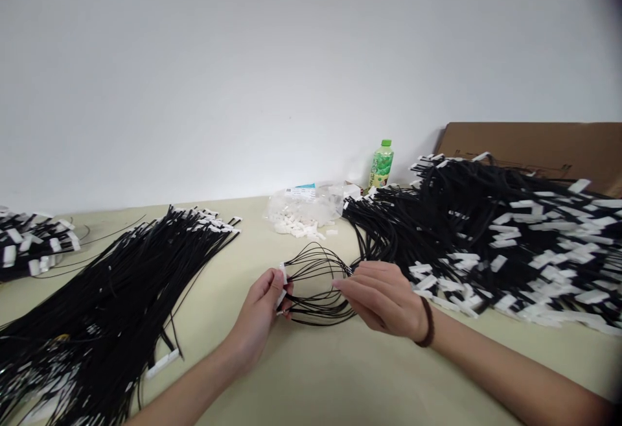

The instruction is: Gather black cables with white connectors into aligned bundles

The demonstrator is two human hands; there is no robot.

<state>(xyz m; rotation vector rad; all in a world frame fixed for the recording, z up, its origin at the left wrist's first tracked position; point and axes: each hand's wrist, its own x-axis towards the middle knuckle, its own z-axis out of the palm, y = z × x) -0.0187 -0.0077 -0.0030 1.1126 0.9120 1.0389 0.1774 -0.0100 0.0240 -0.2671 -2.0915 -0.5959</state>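
My left hand (262, 312) pinches a small white connector (282, 275) from which several thin black wires (315, 283) fan out in loops to the right. My right hand (381, 296), with a dark bead bracelet (427, 322) on its wrist, closes its fingers on the other end of those wires. Both hands hover just above the beige table (321, 374), close to its middle.
A big heap of black wire harnesses with white tags (510, 244) lies at the right, another heap (111, 309) at the left, a smaller one (29, 244) at far left. A clear bag of white connectors (304, 209), a green bottle (381, 163) and a cardboard box (534, 147) stand at the back.
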